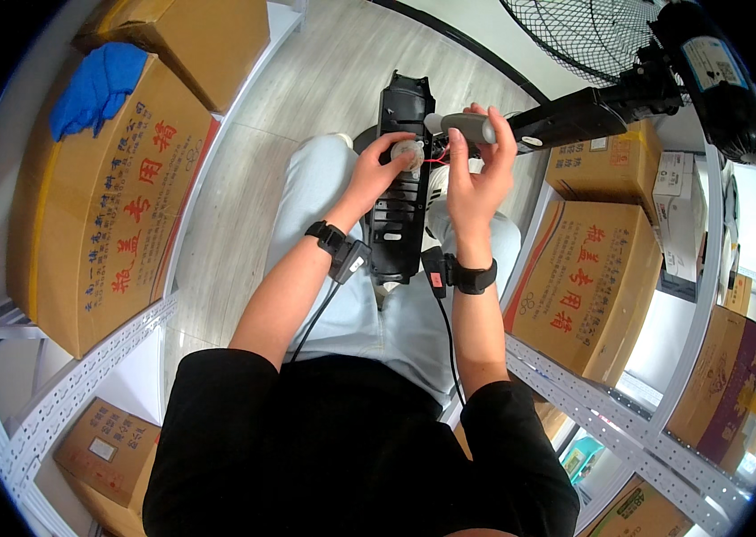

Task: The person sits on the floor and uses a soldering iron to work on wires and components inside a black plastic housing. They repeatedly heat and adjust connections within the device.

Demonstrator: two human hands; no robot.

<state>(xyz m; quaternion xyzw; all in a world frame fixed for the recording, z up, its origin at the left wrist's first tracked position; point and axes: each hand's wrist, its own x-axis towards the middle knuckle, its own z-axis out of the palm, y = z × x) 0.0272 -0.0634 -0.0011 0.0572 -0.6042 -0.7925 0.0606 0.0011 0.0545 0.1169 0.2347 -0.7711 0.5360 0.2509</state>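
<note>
a: where's the long black slotted plastic panel point(400, 192)?

b: lying lengthwise on the person's lap, over pale jeans point(306, 224), far end pointing away.

a: left hand point(376, 172)?

b: fingers curled, pinching a small round white plastic part point(407, 154) sitting on the panel's upper half. thin red wire point(436, 158) runs right from it.

a: right hand point(476, 174)?

b: fingers closed round a grey cylindrical tool handle point(470, 127), held crosswise just above the panel.

a: anything else nearby?

b: black wristbands w/ cables on both wrists. brown cardboard boxes point(110, 206) on metal shelving either side, blue cloth point(96, 87) on the left box, black fan point(655, 54) upper right.
</note>
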